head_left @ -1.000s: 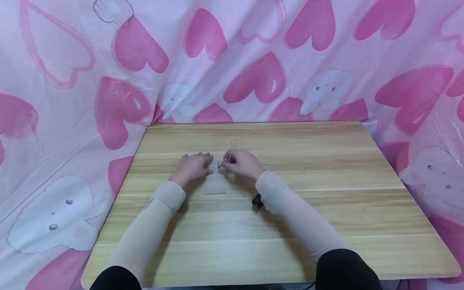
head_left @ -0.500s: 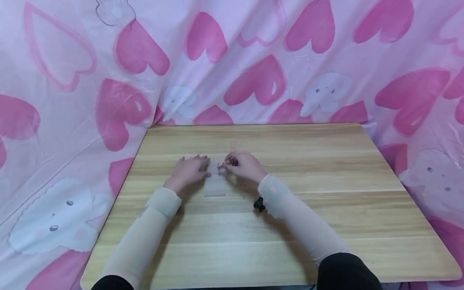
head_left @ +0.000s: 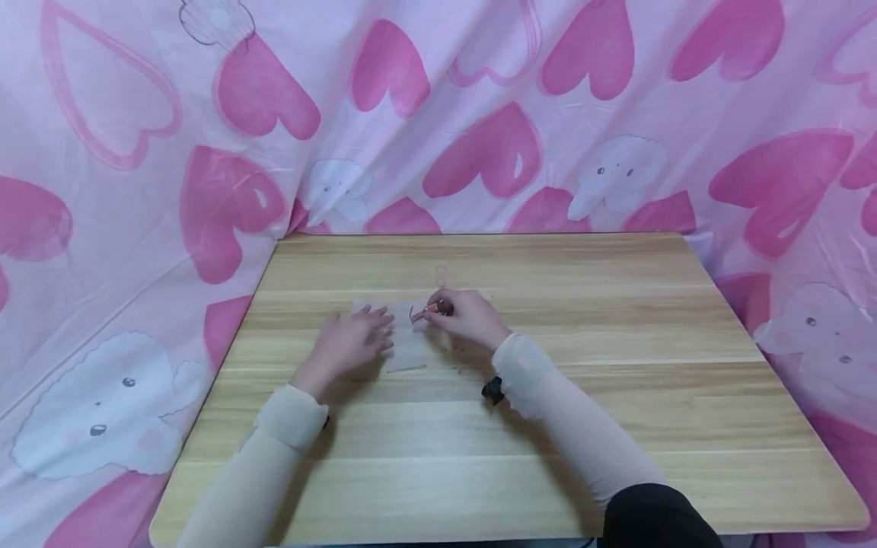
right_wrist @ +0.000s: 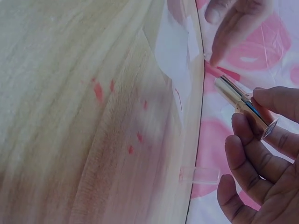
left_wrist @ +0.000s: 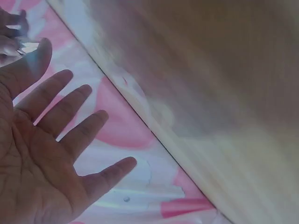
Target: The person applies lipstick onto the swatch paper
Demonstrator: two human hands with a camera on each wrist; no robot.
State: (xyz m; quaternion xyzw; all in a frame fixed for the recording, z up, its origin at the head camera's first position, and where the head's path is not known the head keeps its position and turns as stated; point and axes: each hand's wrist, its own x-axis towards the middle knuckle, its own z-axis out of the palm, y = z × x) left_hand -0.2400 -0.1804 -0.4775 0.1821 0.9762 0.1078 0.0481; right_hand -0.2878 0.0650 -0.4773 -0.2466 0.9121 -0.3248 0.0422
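My right hand (head_left: 469, 316) pinches a lipstick (right_wrist: 238, 100) between thumb and fingers. Its tube is gold, and the pinkish-red tip points towards the left hand in the right wrist view. Below the lipstick lies a thin white paper (head_left: 407, 352), which carries a fine red line (right_wrist: 179, 99). My left hand (head_left: 349, 339), its fingers spread and holding nothing, hovers by the paper's left side. The palm and outstretched fingers show plainly in the left wrist view. Farther back on the table is a small clear cap (head_left: 441, 275).
Several small red smears (right_wrist: 98, 89) mark the wooden table (head_left: 438, 457) near the right hand. A pink curtain (head_left: 479, 152) with hearts and white cartoon figures hangs behind the table and down its sides.
My left hand has drawn back to the left and towards me, its fingers spreading and more of the paper showing. The right hand, still gripping the lipstick, has shifted slightly right.
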